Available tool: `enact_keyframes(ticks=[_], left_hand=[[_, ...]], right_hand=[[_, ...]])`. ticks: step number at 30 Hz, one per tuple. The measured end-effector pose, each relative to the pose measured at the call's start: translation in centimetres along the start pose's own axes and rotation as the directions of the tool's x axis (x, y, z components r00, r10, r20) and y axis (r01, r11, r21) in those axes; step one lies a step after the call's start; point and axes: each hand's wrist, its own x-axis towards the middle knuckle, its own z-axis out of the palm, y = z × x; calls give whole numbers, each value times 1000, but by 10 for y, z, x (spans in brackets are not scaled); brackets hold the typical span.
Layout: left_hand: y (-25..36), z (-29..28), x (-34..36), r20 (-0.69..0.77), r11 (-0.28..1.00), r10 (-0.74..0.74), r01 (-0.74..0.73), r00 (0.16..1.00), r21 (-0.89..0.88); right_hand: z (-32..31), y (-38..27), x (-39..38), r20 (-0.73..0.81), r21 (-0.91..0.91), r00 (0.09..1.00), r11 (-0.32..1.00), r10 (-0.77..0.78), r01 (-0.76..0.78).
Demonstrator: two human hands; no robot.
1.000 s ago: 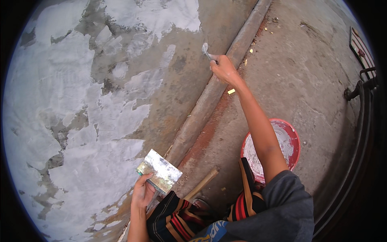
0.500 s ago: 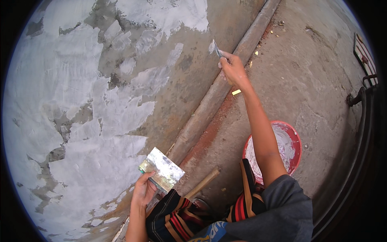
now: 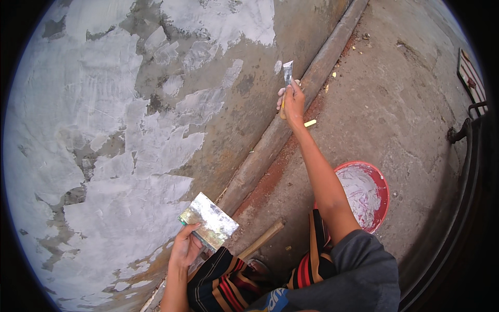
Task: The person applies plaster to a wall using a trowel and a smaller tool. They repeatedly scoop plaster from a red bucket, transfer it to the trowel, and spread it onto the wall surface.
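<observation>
My right hand (image 3: 292, 100) is stretched out toward the base of the wall and grips a small putty knife (image 3: 287, 74) with a wooden handle. Its metal blade points up, smeared with white filler, close to the grey wall (image 3: 104, 130). My left hand (image 3: 184, 248) is low and near my knee. It holds a flat rectangular metal plate (image 3: 209, 221) coated with white filler. The wall carries large patches of white filler over bare grey cement.
A red basin (image 3: 382, 190) with white filler inside stands on the concrete floor to my right. A rounded ledge (image 3: 275, 140) runs along the wall's foot. A wooden stick (image 3: 262, 238) lies by my knee. A dark metal railing (image 3: 470, 135) curves at the right.
My right hand has turned the putty knife so the blade points up and has drawn slightly back along the ledge. My left hand with the plate has barely moved.
</observation>
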Motion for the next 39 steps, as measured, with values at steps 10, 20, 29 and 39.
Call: enact_keyframes(ticks=[10,20,29,39], left_hand=[[-2,-7,5,-9,1000,-22,22,1000,5],[0,1,-1,-5,999,31,-31,1000,-9],[0,-1,-2,11,999,33,-33,999,-2],[0,-6,-1,9,1000,7,-7,1000,1]], right_hand=[[5,-9,-6,25,-241,995,965,-102,105],[18,22,-3,61,545,985,822,160,-167],[0,11,-10,-89,211,983,967,161,-139],[-17,-17,8,66,-716,981,676,-182,174]])
